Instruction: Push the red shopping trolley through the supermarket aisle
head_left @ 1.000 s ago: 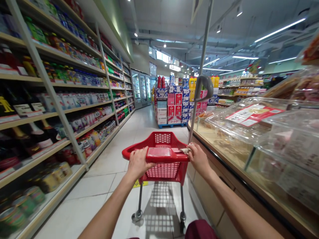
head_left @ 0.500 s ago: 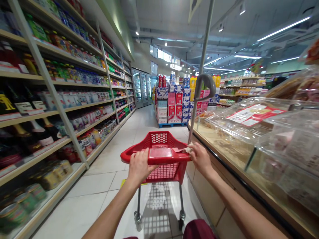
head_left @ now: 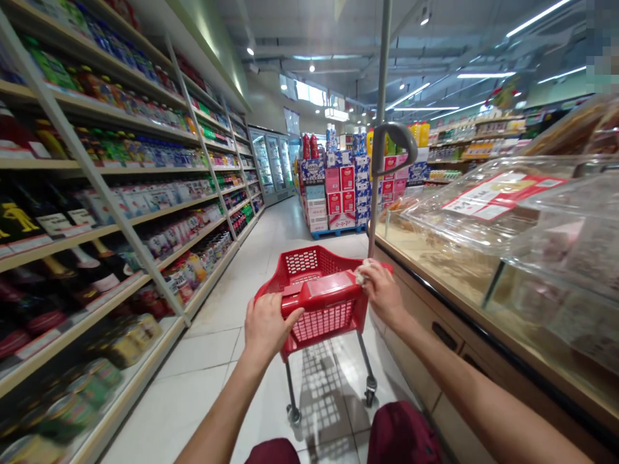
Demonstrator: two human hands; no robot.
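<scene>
A small red shopping cart (head_left: 324, 324) stands in front of me, its basket showing no goods where I can see inside. My left hand (head_left: 267, 324) is wrapped over the left end of its red handlebar (head_left: 322, 291), thumb on the near side. The right hand (head_left: 382, 291) grips the bar's other end. Pinched there with the bar is a crumpled whitish piece (head_left: 362, 273), perhaps tissue. A grey pole (head_left: 380, 77) with a looped grey handle (head_left: 411, 145) rises just beyond my right hand; its lower end is hidden.
Shelves of bottles and cans (head_left: 145, 167) line the left side. Close on the right runs a display counter (head_left: 425, 283) with clear plastic covers (head_left: 435, 200). Ahead, stacked cartons (head_left: 333, 193) sit on a blue pallet (head_left: 338, 232). Glass-door coolers (head_left: 275, 161) stand farther back, past the tiled aisle floor (head_left: 264, 251).
The cart has turned left: its handlebar now slants, with the right end farther forward. My hands keep their grip. The carton stack appears slightly nearer.
</scene>
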